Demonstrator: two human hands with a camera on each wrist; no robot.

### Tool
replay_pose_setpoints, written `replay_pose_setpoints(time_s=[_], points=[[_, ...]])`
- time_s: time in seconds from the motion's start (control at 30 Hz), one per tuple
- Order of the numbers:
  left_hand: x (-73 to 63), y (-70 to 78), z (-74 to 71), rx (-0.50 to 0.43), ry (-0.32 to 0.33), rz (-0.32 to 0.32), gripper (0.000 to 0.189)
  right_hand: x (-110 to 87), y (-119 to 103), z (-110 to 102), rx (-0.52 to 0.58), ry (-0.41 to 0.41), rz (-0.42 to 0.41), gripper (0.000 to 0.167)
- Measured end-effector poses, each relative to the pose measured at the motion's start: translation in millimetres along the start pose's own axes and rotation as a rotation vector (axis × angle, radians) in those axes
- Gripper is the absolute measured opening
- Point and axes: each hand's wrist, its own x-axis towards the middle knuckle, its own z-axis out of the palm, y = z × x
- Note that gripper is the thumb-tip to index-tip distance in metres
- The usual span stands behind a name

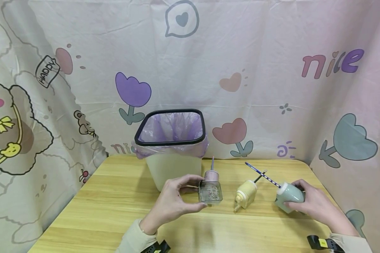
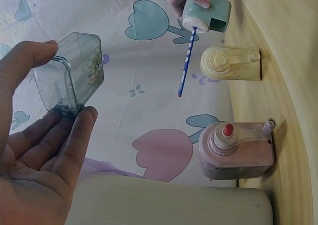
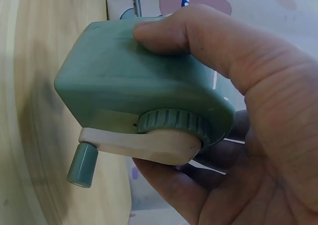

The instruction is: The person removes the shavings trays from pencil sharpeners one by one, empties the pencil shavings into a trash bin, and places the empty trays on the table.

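A person sits at a wooden tabletop (image 1: pixel 114 211) with three crank pencil sharpeners lined up in front of a lined bin (image 1: pixel 171 140). The left hand (image 1: pixel 172 203) pinches a clear shavings drawer (image 1: pixel 210 192) between thumb and fingertips, lifted just off the tabletop and kept level, which would keep the shavings visible inside from spilling. The wrist view shows the drawer (image 2: pixel 72 71) free of any housing, with the pink sharpener (image 2: pixel 236 153) standing apart below it. A pencil stands upright in the pink sharpener (image 1: pixel 211 174), directly behind the drawer and just beside the bin.

The right hand (image 1: pixel 316 203) wraps the green sharpener (image 1: pixel 289 196), thumb across its top and fingers beneath, tilting it so the blue striped pencil (image 1: pixel 263 174) in its mouth points up and to the left. Seen from that wrist, the crank (image 3: pixel 139 148) and its knob are untouched; the hand only steadies the body (image 3: pixel 144 81), raised off the wood.

Between the two hands lies the yellow sharpener (image 1: pixel 246 194), held by no one, with a dark pencil stub in its front. The bin's purple liner sits open, near the drawer. A printed cartoon cloth (image 1: pixel 272 52) hangs behind.
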Motion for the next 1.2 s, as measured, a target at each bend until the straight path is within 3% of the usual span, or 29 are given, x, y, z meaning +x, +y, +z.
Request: replay_pose_setpoints(time_s=[0.57, 0.9, 1.2], points=[[0.1, -0.1, -0.1, 0.017, -0.001, -0.002, 0.058, 5.3, 9.4, 8.9, -0.048, -0.009, 0.029, 0.075], [0.5, 0.1, -0.3, 0.021, -0.003, -0.001, 0.058, 7.3, 13.5, 10.8, -0.033, -0.053, 0.068, 0.08], [0.6, 0.1, -0.3, 0.009, -0.008, -0.009, 0.058, 7.1, 16.1, 12.8, -0.045, -0.012, 0.058, 0.079]])
